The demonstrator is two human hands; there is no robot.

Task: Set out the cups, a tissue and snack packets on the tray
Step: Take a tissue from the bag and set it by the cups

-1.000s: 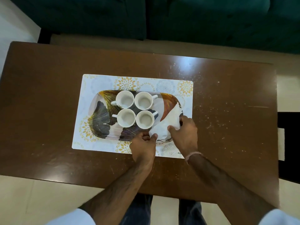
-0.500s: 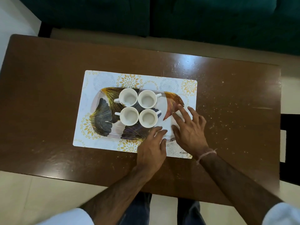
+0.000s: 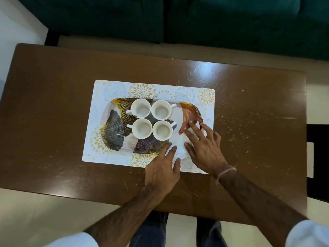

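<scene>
An oval tray (image 3: 112, 132) with a dark and gold leaf pattern lies on a white floral placemat (image 3: 110, 90). Several white cups (image 3: 141, 108) stand in a block in the tray's middle, all empty. A white tissue (image 3: 179, 147) lies flat on the tray's right end. My right hand (image 3: 204, 147) rests on the tissue with its fingers spread. My left hand (image 3: 162, 172) sits at the tray's near edge, fingertips touching the tissue's near left side. Neither hand holds anything. No snack packets are in view.
The placemat lies in the middle of a brown wooden table (image 3: 53, 113) with scuffed speckles on its right side. A dark green sofa (image 3: 178, 18) stands behind the table. A black object (image 3: 318, 157) sits at the right edge.
One second ago both hands pinched the bunched tissue. They have let go and flattened out, and the tissue now lies spread flat under the right hand's fingers.
</scene>
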